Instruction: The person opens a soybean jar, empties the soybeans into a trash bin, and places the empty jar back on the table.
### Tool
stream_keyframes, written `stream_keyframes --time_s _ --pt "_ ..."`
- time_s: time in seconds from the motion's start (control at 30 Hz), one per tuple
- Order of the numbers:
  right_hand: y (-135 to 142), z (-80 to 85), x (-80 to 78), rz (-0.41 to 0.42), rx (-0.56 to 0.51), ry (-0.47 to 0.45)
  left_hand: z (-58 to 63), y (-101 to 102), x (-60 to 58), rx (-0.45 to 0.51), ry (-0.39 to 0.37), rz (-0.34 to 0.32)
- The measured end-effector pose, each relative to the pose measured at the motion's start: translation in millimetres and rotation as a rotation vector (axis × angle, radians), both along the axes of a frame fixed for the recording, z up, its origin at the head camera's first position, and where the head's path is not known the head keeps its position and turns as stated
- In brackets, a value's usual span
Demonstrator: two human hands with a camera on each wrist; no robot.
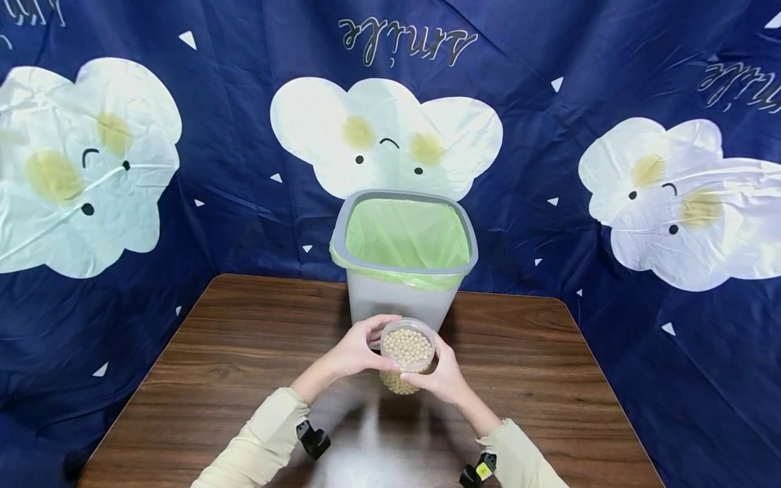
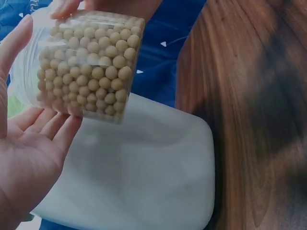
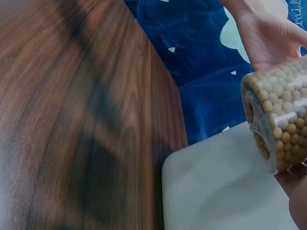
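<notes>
A clear jar point(image 1: 407, 347) full of small round beige balls is held in front of the bin. My left hand point(image 1: 358, 350) grips its left side, thumb at the front and fingers around the back. From the right, my right hand point(image 1: 448, 377) holds it too, with the thumb across the front. In the left wrist view the jar point(image 2: 91, 67) shows packed balls through its wall, and the left fingers touch its side. The right wrist view has the jar's base point(image 3: 259, 127) with a printed label. Whether a lid covers the mouth I cannot tell.
Behind the jar stands a white-grey bin point(image 1: 390, 298) with a grey rim and a light green liner point(image 1: 405, 234). It rests on a brown wooden table point(image 1: 262, 339). Dark blue cloth point(image 1: 232, 135) with white clouds surrounds the back and sides.
</notes>
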State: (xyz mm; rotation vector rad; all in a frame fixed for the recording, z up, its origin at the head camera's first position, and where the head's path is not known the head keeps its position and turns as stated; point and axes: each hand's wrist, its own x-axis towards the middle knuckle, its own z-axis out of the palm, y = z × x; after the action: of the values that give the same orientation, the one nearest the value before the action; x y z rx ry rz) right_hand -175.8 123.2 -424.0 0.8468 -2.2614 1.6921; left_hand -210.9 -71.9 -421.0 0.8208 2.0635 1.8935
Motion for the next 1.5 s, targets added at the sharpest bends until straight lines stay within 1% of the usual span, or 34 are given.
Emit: stream_keyframes --time_s 0.07,0.13,0.23,0.3,0.4,0.53,0.67,0.77,0.9,0.97,1.1,1.17,1.2,1.33,1.4,1.5 --pt "0 -1.2 0.3 -0.002 0.019 0.009 -2.1 1 1.0 -0.012 0.015 0.005" --pt "-1 -2.0 0.9 -0.012 0.027 0.010 -4.2 3 1.9 -0.024 0.028 0.025" --pt "-2 -3.7 1.1 -0.047 0.034 0.011 -5.3 6 3.9 -0.044 0.049 0.078" --pt "-3 -5.0 0.6 -0.077 0.031 0.017 -3.6 9 6.4 -0.053 0.053 0.118" --pt "-4 -7.1 -0.4 -0.125 0.032 0.039 7.7 12 14.7 -0.072 0.087 0.168" --pt "-5 -8.2 -0.6 -0.169 0.026 0.079 23.9 16 26.2 -0.095 0.115 0.233" --pt "-7 -9.4 -0.7 -0.216 0.023 0.091 29.4 19 30.3 -0.110 0.142 0.302" --pt "-8 -10.6 -0.2 -0.232 0.019 0.069 30.7 19 30.1 -0.097 0.185 0.343" --pt "-6 -12.0 0.7 -0.221 0.002 0.046 31.6 13 26.9 -0.063 0.233 0.391" --pt "-4 -12.1 1.2 -0.216 -0.004 0.031 31.5 7 24.9 -0.050 0.239 0.408" --pt "0 -11.4 1.7 -0.213 -0.016 0.001 30.2 -8 22.6 -0.063 0.219 0.439" --pt "3 -11.4 1.6 -0.215 -0.021 -0.006 27.8 -18 22.0 -0.083 0.225 0.461" --pt "5 -11.4 1.6 -0.214 -0.025 -0.006 23.2 -23 19.9 -0.090 0.230 0.474" --pt "13 -13.0 1.2 -0.215 -0.026 0.003 -1.8 -50 11.0 -0.137 0.272 0.549" --pt "17 -13.7 1.5 -0.210 -0.023 0.014 -15.7 -64 6.7 -0.168 0.276 0.587" --pt "22 -14.7 2.0 -0.198 -0.020 0.029 -27.3 -84 5.5 -0.225 0.265 0.636"
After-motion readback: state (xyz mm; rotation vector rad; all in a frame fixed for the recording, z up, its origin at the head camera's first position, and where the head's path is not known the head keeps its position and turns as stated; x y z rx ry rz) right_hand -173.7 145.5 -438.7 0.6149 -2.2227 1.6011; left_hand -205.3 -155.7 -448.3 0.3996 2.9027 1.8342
